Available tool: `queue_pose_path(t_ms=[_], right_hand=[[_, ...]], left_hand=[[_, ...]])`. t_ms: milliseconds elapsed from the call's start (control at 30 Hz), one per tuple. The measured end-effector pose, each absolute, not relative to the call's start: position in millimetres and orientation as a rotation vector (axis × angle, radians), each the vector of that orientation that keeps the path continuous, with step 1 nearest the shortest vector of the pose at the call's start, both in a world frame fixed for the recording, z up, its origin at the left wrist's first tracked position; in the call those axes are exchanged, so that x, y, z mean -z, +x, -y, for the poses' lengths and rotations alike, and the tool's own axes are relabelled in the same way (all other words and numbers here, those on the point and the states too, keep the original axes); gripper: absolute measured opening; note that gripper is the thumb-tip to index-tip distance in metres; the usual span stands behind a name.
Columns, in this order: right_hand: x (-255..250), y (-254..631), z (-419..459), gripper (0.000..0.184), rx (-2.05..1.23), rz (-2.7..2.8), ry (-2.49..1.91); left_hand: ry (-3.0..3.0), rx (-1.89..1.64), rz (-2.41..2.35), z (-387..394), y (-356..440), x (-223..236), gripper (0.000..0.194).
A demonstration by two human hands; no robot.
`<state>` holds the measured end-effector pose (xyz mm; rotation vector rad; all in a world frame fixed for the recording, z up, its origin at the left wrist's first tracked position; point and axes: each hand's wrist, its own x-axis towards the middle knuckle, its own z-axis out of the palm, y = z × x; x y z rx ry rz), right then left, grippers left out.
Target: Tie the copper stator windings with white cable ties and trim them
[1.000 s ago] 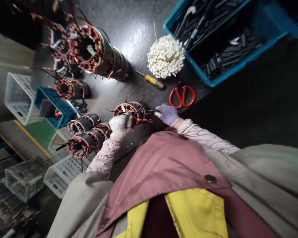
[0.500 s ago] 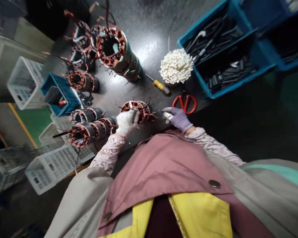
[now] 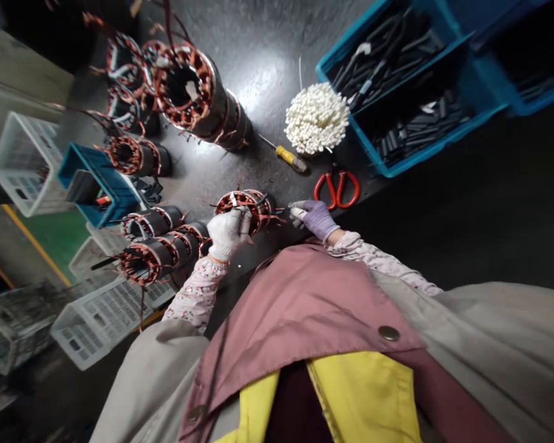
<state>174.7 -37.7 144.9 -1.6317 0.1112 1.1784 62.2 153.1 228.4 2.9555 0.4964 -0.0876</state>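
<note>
A copper-wound motor stator (image 3: 257, 216) lies on the dark worktable close to my body, with loose wire ends sticking out towards the right. My left hand (image 3: 231, 232), in a white glove, is closed on its left side and covers part of the winding. Just right of those wire ends is my right hand (image 3: 314, 218), in a purple glove with pale fingertips. Its fingers are pinched together by a dark wire tip; what they hold is too small to make out. Red-handled scissors (image 3: 337, 191) lie beyond the right hand.
A yellow-handled screwdriver (image 3: 290, 157) and a bundle of white sticks or tubes (image 3: 317, 118) are beyond the stator. Blue bins (image 3: 392, 167) with black sleeves stand at the right. Stacked stators (image 3: 203, 104) and more stators (image 3: 154, 255) occupy the left, near white crates (image 3: 92, 326).
The table's contents have shifted left in view as the camera moved. My right hand is slightly closer to the stator's wire ends; my left hand keeps its grip.
</note>
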Motion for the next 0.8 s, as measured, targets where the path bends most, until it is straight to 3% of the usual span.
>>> queue_pose_path(t_ms=[800], right_hand=[[-147.4,184.9,30.9,0.019,-1.167,0.233,-1.827]], left_hand=[[2.934,0.086,-0.392,-157.4,57.7,-230.0,0.038]])
